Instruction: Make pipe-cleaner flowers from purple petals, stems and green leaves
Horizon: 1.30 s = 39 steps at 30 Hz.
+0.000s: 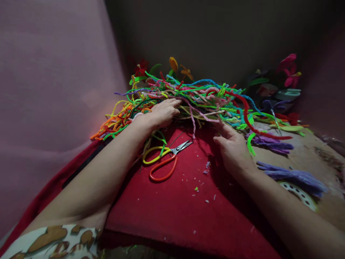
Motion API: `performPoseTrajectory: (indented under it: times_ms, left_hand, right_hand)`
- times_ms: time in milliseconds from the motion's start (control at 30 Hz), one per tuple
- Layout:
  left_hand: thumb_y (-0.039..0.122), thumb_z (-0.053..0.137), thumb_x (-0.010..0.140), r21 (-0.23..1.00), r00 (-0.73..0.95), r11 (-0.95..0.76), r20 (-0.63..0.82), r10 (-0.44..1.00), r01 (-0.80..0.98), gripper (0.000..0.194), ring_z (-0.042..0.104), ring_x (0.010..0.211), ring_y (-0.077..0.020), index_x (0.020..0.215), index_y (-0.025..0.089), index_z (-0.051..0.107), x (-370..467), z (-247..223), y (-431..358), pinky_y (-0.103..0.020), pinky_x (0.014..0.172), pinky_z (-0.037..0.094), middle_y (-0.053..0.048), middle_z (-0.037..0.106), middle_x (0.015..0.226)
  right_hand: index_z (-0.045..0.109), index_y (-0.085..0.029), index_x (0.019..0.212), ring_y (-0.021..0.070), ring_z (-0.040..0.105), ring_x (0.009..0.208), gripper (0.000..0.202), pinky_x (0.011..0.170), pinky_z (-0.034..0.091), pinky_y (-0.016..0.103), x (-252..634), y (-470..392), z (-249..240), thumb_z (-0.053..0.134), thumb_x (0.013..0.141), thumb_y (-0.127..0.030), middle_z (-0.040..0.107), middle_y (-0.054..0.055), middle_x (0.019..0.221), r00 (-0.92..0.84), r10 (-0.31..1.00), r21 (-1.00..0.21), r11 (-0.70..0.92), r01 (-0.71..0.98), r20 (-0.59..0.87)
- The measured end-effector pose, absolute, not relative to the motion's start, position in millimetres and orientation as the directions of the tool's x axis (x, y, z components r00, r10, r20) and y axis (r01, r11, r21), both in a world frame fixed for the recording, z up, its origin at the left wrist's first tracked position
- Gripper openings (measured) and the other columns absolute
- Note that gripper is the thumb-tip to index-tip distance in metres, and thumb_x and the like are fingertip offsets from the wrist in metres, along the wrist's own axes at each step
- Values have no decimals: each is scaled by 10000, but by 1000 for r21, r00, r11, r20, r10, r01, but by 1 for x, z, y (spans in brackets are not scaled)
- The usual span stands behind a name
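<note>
A large tangled heap of multicoloured pipe cleaners (205, 93) lies across the back of a red cloth-covered table (188, 208). My left hand (167, 110) rests at the heap's front, its fingers stretched over the stems. At the right front edge is my right hand (234, 149), thumb and forefinger apart, fingertips touching the stems; some of its fingers are hidden. Between my hands, a pink pipe cleaner (193, 120) hangs down onto the cloth. Scissors (172, 153) with one yellow and one red handle lie in front of my left hand, blades pointing right.
Purple pipe cleaner bundles (293, 178) lie at the right, beside a pale round disc with holes (299, 194). Pink pipe cleaner flowers (289, 72) stand at back right, an orange tulip (173, 64) behind the heap. Small clippings (207, 166) dot the cloth. A wall (54, 90) borders the left.
</note>
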<state>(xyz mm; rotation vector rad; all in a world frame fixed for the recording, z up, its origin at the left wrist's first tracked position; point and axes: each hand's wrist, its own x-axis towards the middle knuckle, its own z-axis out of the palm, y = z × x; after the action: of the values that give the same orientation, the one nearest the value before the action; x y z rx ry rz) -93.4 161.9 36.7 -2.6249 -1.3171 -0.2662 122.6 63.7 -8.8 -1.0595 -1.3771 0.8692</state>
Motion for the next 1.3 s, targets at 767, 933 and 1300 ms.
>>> performPoseTrajectory:
  times_ms: [767,933,1300]
  left_hand:
    - [134,436,795,-235,513,-458,472,717,857,248,415,1099,-309,751,137,680,-76,18,155,-512,965,256,-112,594,895]
    - [132,460,752,-197,510,-471,309,803,860,238,520,981,-277,837,156,681,-64,19,146,-449,895,347,-106,655,872]
    - [72,493,668,131,542,-594,290,788,794,362,592,907,-208,1004,125,616,-36,7,151,-287,783,458,-96,650,965]
  right_hand:
    - [561,-253,1167,247,512,1171,500,1030,360,460,133,61,-4,469,702,-96,594,19,1216,213,941,-964,243,112,262]
    - [542,-245,1202,230,518,1162,543,1010,384,420,132,62,-3,481,684,-94,606,19,1204,184,956,-973,219,75,229]
    - [471,-226,1283,197,536,1139,690,922,456,356,130,68,0,463,624,-22,598,41,1220,115,973,-952,220,-214,199]
